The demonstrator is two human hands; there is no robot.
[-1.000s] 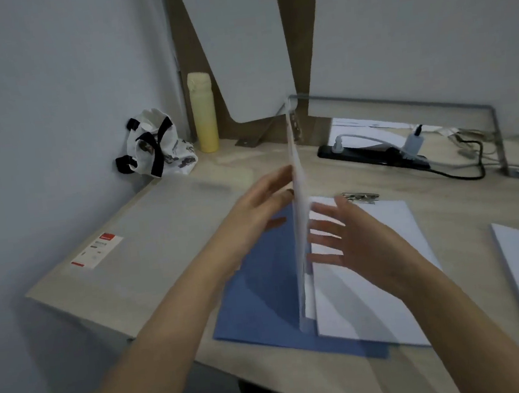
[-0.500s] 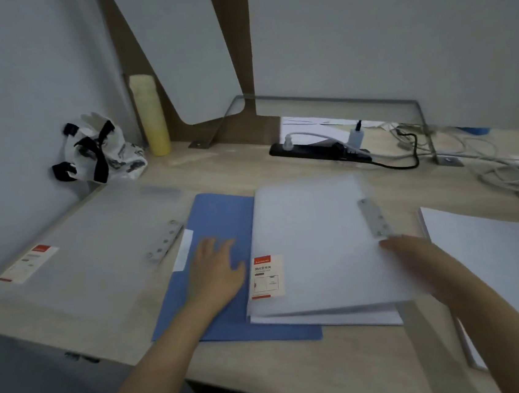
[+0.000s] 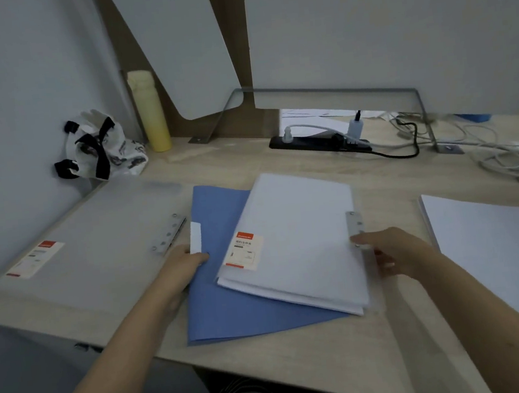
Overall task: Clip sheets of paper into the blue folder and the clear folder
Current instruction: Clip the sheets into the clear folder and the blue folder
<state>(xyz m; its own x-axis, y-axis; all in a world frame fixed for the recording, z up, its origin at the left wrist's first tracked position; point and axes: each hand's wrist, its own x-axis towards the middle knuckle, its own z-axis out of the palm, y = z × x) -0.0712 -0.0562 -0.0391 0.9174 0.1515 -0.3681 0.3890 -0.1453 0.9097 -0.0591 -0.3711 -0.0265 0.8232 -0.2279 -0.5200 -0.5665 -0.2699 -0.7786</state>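
Fingers (image 3: 201, 257) of left hand (image 3: 179, 268): curled over the left edge of the blue folder (image 3: 228, 305), gripping it just below a white tab (image 3: 196, 240); thumb hidden.
Fingers (image 3: 363, 238) of right hand (image 3: 395, 254): stretched out and slightly spread, tips resting on the right edge of the clear folder (image 3: 299, 224), touching the lower end of its metal clip (image 3: 354, 223).
Head view, blue folder: flat on the desk (image 3: 301, 361), closed, near the front edge, turned a little askew, right part covered.
Clear folder: closed, lying on the blue folder's right half and reaching past it to the right; white sheets showing through the cover and along the bottom edge.
Sticker (image 3: 246, 250): on the clear folder's lower left corner; orange-red band with white lettering on top, a line of black Chinese characters beneath, finer print lower down, all too small to read.
Other folder (image 3: 97, 245): frosted, flat at the desk's left end, just beside the blue folder, with a metal strip (image 3: 169, 234) along its right edge.
Second sticker (image 3: 36, 259): on that folder's left side; red band on top, grey print, unreadable.
Paper stack (image 3: 494, 251): white, on the right, apart from both folders.
Back of desk: yellow bottle (image 3: 150, 111) upright, black-and-white bag (image 3: 99, 149) beside it against the wall, black power strip (image 3: 319, 142) with plugs in, cables (image 3: 504, 158) trailing right.
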